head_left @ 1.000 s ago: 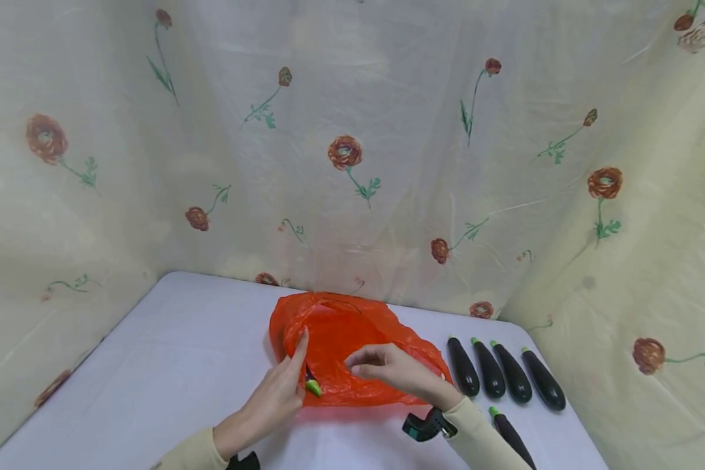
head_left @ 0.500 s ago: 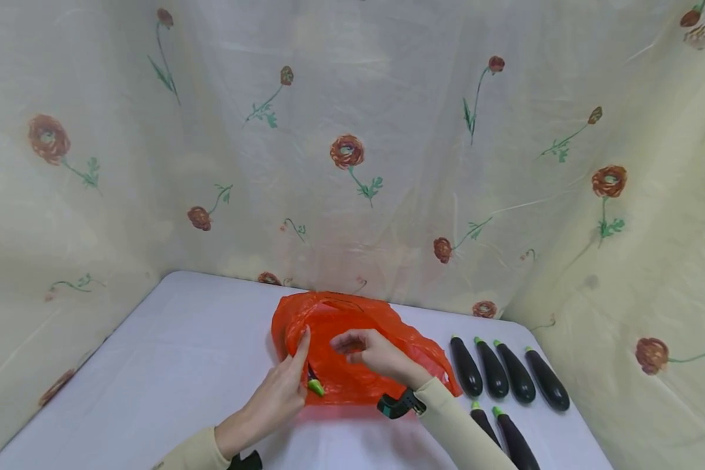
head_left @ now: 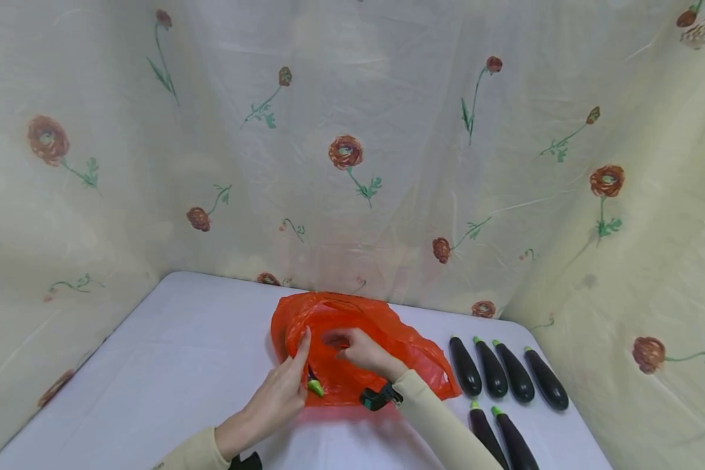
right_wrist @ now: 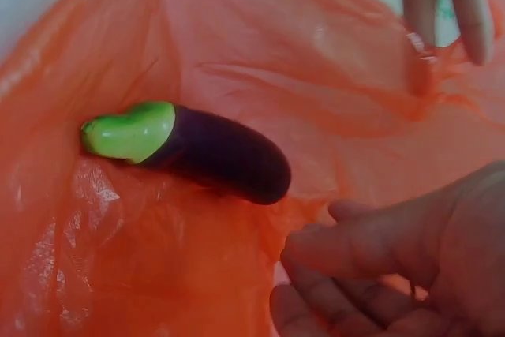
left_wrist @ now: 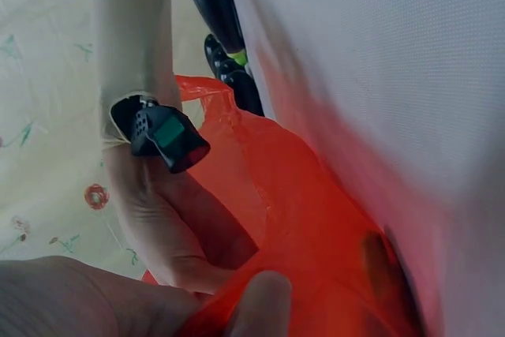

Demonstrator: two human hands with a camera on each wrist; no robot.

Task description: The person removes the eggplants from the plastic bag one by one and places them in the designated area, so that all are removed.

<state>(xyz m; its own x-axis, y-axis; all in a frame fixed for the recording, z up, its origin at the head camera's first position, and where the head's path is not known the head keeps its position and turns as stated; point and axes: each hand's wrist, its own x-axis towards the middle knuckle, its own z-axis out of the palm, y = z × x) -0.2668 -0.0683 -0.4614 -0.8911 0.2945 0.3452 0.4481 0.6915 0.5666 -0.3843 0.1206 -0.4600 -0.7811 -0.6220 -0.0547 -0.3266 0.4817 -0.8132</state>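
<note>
A red plastic bag (head_left: 405, 346) lies on the white table with its mouth spread towards me. My left hand (head_left: 273, 398) grips the left edge of that mouth, thumb inside and fingers on the outer side. Inside the bag an eggplant (right_wrist: 225, 151) with a bright green cap is seen whole in the right wrist view; from the head only its cap end (head_left: 315, 386) shows. My right hand (head_left: 361, 352) is over the bag's opening, fingers loosely bent. Nothing shows between its fingers in the right wrist view, where the hand (right_wrist: 394, 258) is just beside the eggplant's rounded end.
Right of the bag several dark eggplants (head_left: 492, 369) lie in a row, green caps pointing away. Two more, one an eggplant (head_left: 514, 440), lie nearer me, partly cut off by the frame. A flower-patterned sheet (head_left: 352, 98) hangs behind the table (head_left: 182, 365).
My right hand has moved left and slightly farther over the bag's opening. Its arm no longer covers the second near eggplant. The left hand has kept its grip on the bag's edge.
</note>
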